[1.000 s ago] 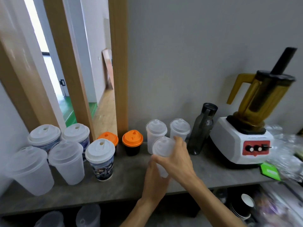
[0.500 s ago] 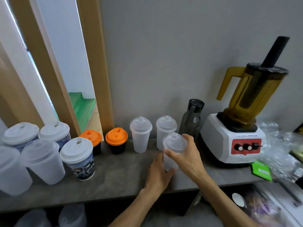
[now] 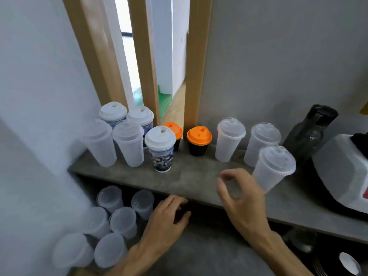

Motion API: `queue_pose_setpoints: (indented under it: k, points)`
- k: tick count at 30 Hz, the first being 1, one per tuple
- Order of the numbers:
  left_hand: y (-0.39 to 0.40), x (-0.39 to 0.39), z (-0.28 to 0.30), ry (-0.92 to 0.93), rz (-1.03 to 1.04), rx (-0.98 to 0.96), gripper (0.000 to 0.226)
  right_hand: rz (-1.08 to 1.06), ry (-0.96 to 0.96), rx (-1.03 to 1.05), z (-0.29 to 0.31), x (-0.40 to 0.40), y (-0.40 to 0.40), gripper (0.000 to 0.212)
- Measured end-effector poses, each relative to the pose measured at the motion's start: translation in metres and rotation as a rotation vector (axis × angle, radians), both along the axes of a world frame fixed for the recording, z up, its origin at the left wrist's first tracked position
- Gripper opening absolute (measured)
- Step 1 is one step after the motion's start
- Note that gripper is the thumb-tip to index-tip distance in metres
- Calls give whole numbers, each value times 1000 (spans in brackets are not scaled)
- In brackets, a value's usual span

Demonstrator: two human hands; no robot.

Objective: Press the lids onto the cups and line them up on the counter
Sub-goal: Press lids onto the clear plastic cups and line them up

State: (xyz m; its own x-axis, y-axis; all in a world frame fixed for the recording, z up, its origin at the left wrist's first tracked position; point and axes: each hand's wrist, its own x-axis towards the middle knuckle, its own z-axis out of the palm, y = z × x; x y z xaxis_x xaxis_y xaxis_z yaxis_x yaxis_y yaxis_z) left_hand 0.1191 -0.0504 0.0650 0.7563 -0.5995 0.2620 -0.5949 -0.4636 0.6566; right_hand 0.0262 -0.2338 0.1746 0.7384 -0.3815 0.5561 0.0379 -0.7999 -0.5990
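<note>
Grey counter (image 3: 191, 182): both hands have let go. The left hand (image 3: 167, 216) drops empty toward 7 stored cups (image 3: 111, 226) below; the right hand (image 3: 239, 194) hangs loosely curled, empty. The lidded clear cup (image 3: 272, 168) now stands beside 2 others, placed.

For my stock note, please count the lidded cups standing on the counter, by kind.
Frosted clear cups: 5
Printed cups with white lids: 3
Black cups with orange lids: 2
Total on the counter: 10
</note>
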Motion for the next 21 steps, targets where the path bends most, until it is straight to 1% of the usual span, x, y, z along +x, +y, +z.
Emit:
queue_pose_setpoints:
  k: [2, 4, 6, 9, 12, 14, 16, 18, 21]
  points:
    - [51, 12, -22, -43, 122, 102, 27, 158, 148, -23, -23, 15, 32, 2]
    - [97, 26, -45, -96, 252, 250, 32, 297, 342, -24, -51, 32, 63, 5]
    - [132, 42, -60, -81, 351, 410, 43, 378, 540, -31, -80, 52, 90, 11]
    - [153, 60, -66, -24, 385, 575, 59, 389, 782, -20, -119, 81, 117, 16]
    - [148, 73, -70, -11, 356, 673, 81, 355, 950, -18, -148, 94, 131, 15]
    - [141, 79, -77, -24, 345, 712, 92, 327, 1011, -21, -161, 93, 135, 12]
    - [137, 81, -85, -56, 347, 749, 95, 304, 1036, -28, -168, 89, 135, 11]
    - [134, 83, -92, -93, 355, 767, 90, 280, 1049, -34, -168, 87, 133, 12]
    - [131, 86, -98, -67, 338, 773, 85, 227, 1031, -44, -160, 85, 126, 10]
